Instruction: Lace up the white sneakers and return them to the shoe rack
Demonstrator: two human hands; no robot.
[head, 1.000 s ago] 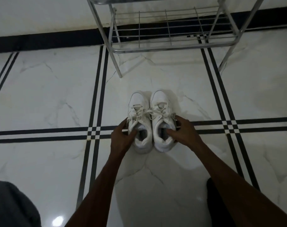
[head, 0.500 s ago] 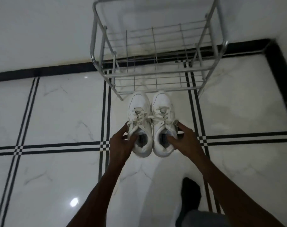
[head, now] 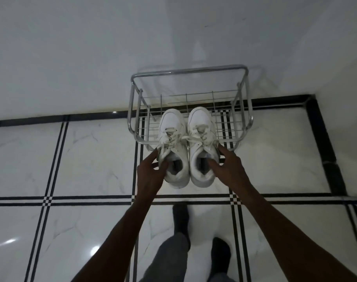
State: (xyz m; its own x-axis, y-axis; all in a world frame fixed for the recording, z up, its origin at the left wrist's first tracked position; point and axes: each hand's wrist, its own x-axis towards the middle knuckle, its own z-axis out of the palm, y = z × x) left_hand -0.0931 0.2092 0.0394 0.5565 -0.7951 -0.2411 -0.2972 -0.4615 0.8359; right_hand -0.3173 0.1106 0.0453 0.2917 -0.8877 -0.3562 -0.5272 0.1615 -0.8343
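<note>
Two white laced sneakers are held side by side in the air, toes pointing away from me. My left hand (head: 151,171) grips the left sneaker (head: 172,143) at its collar, thumb inside the opening. My right hand (head: 227,167) grips the right sneaker (head: 202,139) the same way. Their toes overlap the front of a chrome wire shoe rack (head: 133,119) standing against the white wall. I cannot tell whether the soles touch the rack's wire shelf.
The floor is glossy white marble tile (head: 92,155) with black stripe inlays and a black border along the wall. My legs in grey trousers (head: 169,259) and dark socks (head: 180,218) stand below the shoes. A wall corner lies at the right.
I have risen and stepped forward. Both hands carried the sneakers up off the floor and toward the rack; the toes now overlap its front.
</note>
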